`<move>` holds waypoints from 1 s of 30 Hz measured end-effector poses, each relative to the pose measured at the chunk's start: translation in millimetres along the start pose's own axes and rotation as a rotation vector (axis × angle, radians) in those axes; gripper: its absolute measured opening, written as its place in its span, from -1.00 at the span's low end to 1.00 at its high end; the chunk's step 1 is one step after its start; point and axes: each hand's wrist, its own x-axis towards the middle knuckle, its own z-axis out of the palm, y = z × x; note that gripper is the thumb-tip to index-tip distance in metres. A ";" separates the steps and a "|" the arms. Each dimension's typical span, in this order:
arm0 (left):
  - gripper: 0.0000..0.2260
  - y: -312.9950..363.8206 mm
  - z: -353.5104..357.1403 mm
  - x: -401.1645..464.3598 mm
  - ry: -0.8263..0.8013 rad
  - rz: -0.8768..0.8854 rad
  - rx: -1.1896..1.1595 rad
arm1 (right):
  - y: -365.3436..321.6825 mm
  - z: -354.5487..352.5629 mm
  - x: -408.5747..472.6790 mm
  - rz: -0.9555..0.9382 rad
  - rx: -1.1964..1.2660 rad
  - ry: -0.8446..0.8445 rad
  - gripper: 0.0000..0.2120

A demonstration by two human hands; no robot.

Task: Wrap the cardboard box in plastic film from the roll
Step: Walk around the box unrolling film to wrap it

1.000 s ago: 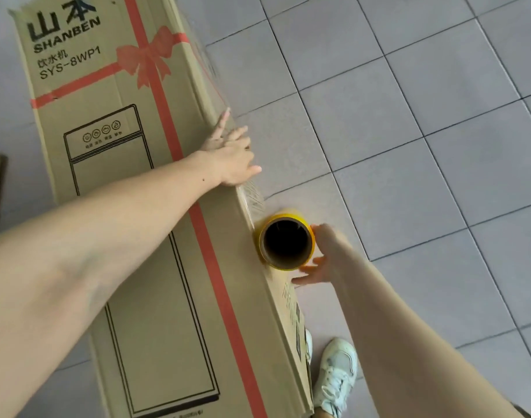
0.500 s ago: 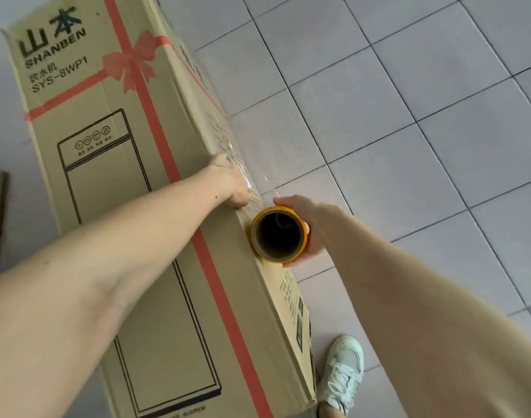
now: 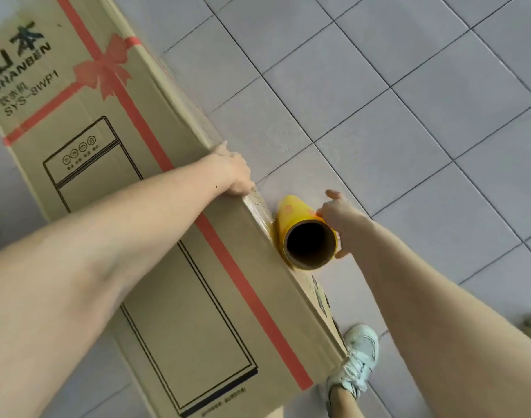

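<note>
Cardboard box [image 3: 113, 206] is standing tall on the grey tiled floor [image 3: 394, 131], filling the left half of the head view from the upper left corner down to the bottom centre. Its printed face is showing a red ribbon pattern and black outlines. The left hand [image 3: 232, 173] is curling over the box's right-hand long edge near the middle of the frame, fingers hidden behind that edge, pinning a crinkled strip of clear plastic film [image 3: 261, 211] there. The film is stretching a short way along the edge to the yellow roll [image 3: 303, 233], which is sitting just beside the box, its dark hollow core facing the camera. The right hand [image 3: 336, 215] is gripping the roll from its far side, one finger lifting free. A white sneaker [image 3: 359, 360] is standing beside the box's lower corner. Open floor is spreading across the whole right side.
</note>
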 end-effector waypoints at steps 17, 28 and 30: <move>-0.44 7.1 -0.4 -5.6 -0.124 -0.037 0.057 | 83.9 -12.2 -20.7 0.382 0.210 -0.181 -0.26; -0.43 16.2 -3.1 -4.9 -0.160 -0.015 0.162 | 138.4 -23.0 -39.5 0.504 0.532 -0.197 -0.51; -0.45 30.0 -8.0 -4.6 -0.116 0.051 0.241 | 111.9 -28.5 -37.8 0.332 0.135 -0.127 -0.69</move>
